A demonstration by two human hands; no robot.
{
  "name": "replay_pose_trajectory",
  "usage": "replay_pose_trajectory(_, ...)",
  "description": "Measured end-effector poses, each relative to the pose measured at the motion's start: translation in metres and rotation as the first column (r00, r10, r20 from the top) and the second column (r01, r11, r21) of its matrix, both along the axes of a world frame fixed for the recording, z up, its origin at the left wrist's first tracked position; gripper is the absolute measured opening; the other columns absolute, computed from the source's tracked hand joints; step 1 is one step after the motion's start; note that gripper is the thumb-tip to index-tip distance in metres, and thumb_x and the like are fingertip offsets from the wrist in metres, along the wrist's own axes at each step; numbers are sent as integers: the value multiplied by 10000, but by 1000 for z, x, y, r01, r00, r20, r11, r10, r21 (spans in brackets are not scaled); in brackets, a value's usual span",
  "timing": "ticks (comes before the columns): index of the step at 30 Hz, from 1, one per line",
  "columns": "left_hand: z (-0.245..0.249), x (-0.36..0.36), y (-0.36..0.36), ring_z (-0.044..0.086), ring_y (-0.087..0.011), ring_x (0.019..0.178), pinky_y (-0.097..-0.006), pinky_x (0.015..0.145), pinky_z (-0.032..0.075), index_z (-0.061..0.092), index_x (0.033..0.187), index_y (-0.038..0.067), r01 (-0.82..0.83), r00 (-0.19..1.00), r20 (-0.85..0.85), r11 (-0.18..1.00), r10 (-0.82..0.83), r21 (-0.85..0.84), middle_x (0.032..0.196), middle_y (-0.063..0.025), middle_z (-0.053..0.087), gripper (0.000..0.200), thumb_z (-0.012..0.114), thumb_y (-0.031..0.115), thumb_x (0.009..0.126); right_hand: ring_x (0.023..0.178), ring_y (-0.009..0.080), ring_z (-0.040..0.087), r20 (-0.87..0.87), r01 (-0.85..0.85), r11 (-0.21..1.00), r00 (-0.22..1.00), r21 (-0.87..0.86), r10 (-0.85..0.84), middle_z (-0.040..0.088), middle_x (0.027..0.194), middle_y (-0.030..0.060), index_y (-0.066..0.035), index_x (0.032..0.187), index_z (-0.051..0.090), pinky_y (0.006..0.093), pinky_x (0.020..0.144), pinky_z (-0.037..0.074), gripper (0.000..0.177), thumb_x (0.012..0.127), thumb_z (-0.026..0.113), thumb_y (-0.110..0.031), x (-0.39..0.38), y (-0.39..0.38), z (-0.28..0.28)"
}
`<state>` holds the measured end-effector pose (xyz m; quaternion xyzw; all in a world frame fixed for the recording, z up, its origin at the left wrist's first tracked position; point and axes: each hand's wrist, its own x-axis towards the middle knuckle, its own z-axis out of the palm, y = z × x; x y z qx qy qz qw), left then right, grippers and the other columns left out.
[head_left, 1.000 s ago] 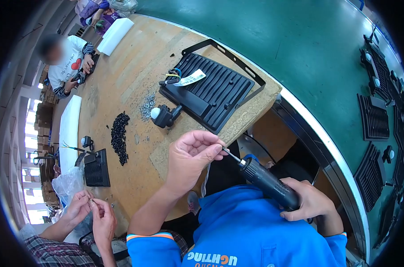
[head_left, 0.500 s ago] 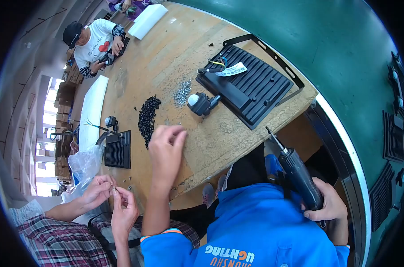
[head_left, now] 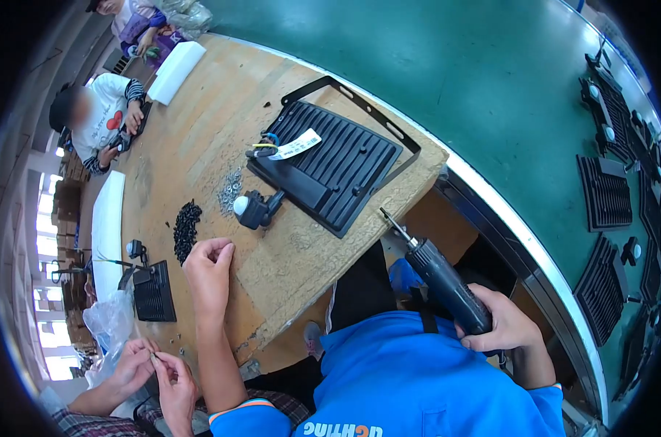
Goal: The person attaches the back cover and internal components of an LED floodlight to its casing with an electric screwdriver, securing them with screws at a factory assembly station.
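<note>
My right hand (head_left: 502, 320) grips a black electric screwdriver (head_left: 447, 284) in front of the table corner. Its metal bit points up and left, with a small dark end. My left hand (head_left: 210, 269) rests at the near edge of a pile of black screws (head_left: 187, 226), thumb and fingers drawn together; whatever is between them is hidden. Right of the pile lie loose metal washers (head_left: 230, 188). Beyond them a black finned floodlight housing (head_left: 338, 164) lies with its bracket (head_left: 374, 109), a white label and wires. A sensor (head_left: 252, 209) with a white dome is attached at its near side.
At left, a person's hands (head_left: 155, 371) pinch something small beside a second finned housing (head_left: 154, 291) and a plastic bag (head_left: 110, 320). Another person (head_left: 101, 116) works across the wooden table (head_left: 199, 109). A green surface (head_left: 447, 73) at right carries several more floodlights (head_left: 605, 193).
The view has turned, so the table and its contents appear further left. My left hand remains beside the screw pile, its fingers drawn closer together. My right hand still holds the screwdriver.
</note>
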<state>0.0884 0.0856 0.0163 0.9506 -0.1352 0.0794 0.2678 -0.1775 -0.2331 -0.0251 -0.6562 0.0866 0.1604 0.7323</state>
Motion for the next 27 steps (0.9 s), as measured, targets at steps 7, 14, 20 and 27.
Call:
replay_pose_trajectory(7,17,-16,-8,549,-136,656,-253,606,442,622,837,-30,-3,985,170,999,-3,36,780,-78,582,65,624,23,799,709,123,585,-37,24,999,999,39,-23,608,786,49,7,1154,489,266,658,472,584,635,725,-120,9,-3,5)
replay_pose_trajectory(14,42,-53,-86,527,-131,668,-236,601,423,602,831,0,458,887,160,870,-433,-184,797,-59,570,26,593,-6,808,739,128,593,32,-19,1000,999,2,19,607,812,63,9,1184,455,269,699,486,620,648,744,-110,20,-7,1)
replay_pose_trajectory(20,21,-15,-154,574,-213,717,-317,657,456,607,833,-11,604,793,171,791,-585,-97,806,-108,596,60,607,37,798,703,129,576,-1,6,1000,1000,-17,-6,596,775,48,5,1152,490,267,668,466,569,651,719,-137,23,-3,8)
replay_pose_trajectory(27,18,-12,-152,570,-184,700,-312,662,466,625,846,-20,490,853,-41,825,-520,-282,793,-101,606,79,610,45,804,705,141,585,40,-42,999,998,-3,42,607,787,51,-13,1158,493,270,669,469,554,669,709,-157,23,-5,6)
